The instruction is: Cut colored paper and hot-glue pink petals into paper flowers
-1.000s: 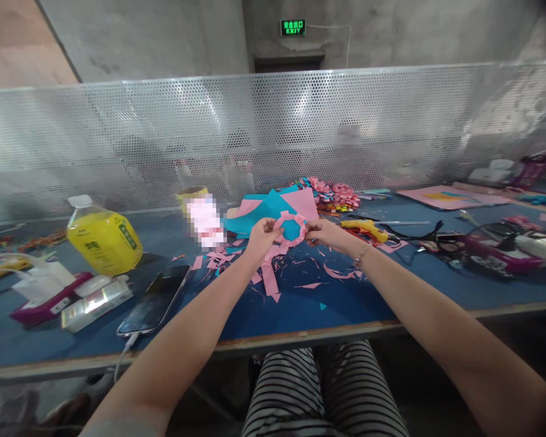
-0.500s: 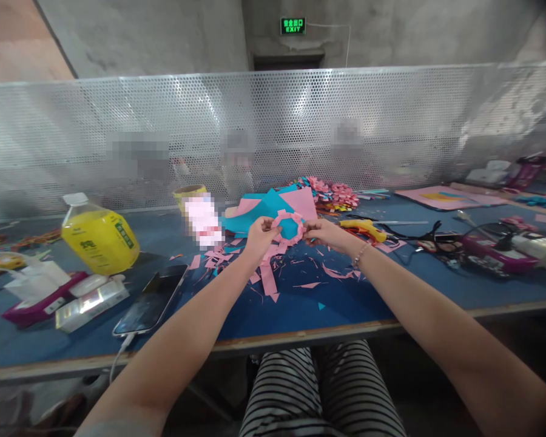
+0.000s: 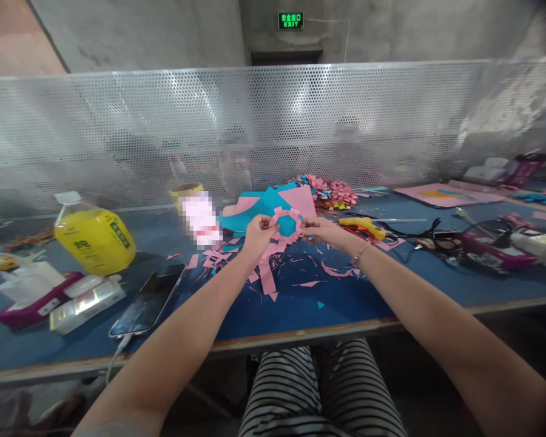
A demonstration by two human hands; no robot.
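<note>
A pink paper ring (image 3: 280,212) with a notched, tabbed edge is held up between my two hands, above the table. My left hand (image 3: 260,233) pinches its left side with fingers closed. At its right side, my right hand (image 3: 319,229) grips the rim between thumb and fingers. Through the ring's opening shows blue paper. Behind it lie blue sheets (image 3: 246,213) and a pink sheet (image 3: 300,199). Below the hands, pink paper scraps (image 3: 267,278) are scattered on the blue tabletop (image 3: 295,315).
Yellow-handled scissors (image 3: 363,227) lie right of my right hand. Pink and blue paper flowers (image 3: 332,189) are heaped behind. To the left are a phone (image 3: 150,300) on a cable, a yellow-liquid jug (image 3: 95,237), a tissue pack (image 3: 36,300) and a tape roll (image 3: 184,193). A perforated metal screen (image 3: 273,121) stands behind.
The view has shifted very slightly. Both hands keep their hold on the pink paper ring, which stays in nearly the same place.
</note>
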